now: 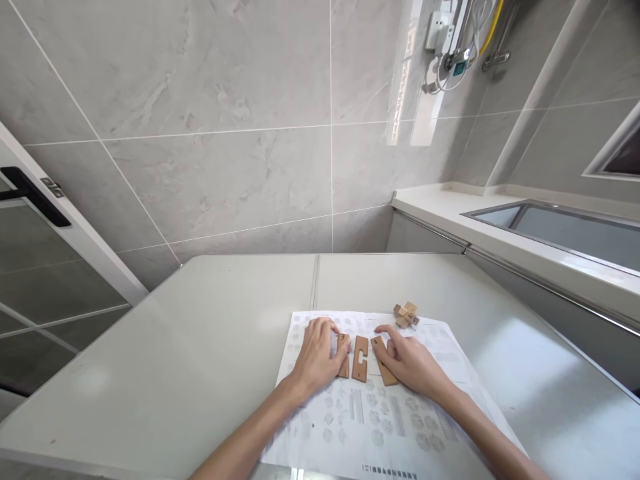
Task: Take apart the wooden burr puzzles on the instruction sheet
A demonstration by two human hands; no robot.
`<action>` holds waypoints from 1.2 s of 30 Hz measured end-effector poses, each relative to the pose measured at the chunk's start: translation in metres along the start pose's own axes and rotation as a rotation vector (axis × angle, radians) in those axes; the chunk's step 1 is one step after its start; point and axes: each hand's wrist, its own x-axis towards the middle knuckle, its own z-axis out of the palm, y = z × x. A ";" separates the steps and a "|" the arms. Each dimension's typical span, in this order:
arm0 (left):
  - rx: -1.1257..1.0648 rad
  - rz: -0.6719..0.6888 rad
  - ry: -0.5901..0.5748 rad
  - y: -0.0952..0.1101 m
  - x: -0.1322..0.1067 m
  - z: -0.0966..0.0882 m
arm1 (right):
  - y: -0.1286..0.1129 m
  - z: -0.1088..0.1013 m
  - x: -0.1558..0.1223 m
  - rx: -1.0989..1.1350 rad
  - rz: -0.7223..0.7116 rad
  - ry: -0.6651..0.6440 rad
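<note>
Three flat notched wooden pieces lie side by side on a printed paper sheet (370, 427). My left hand (316, 353) rests palm down with its fingers bent over the left piece (344, 363). The middle piece (360, 358) lies free between my hands. My right hand (410, 363) lies flat with its fingers spread on the right piece (384, 367). A small assembled wooden burr puzzle (406, 314) sits at the sheet's far edge, just beyond my right hand.
The sheet lies on a pale grey tabletop (200, 333) with a seam down its middle. A counter with a steel sink (565, 230) runs along the right. Tiled wall behind, a door with a black handle (35, 197) at left.
</note>
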 end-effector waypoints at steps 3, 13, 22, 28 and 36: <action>-0.099 0.040 -0.164 0.006 -0.002 -0.004 | -0.003 0.001 -0.001 -0.008 -0.021 -0.005; -0.132 0.188 -0.376 0.012 -0.004 -0.006 | -0.015 0.002 -0.007 0.058 -0.212 -0.096; -0.118 0.189 -0.339 0.015 -0.003 -0.006 | -0.007 0.007 -0.004 0.045 -0.229 -0.057; 0.075 0.032 -0.128 -0.021 0.009 -0.017 | -0.008 0.004 -0.006 0.046 -0.205 -0.071; 0.199 -0.055 -0.015 -0.058 0.020 -0.038 | -0.006 0.004 -0.005 0.057 -0.195 -0.067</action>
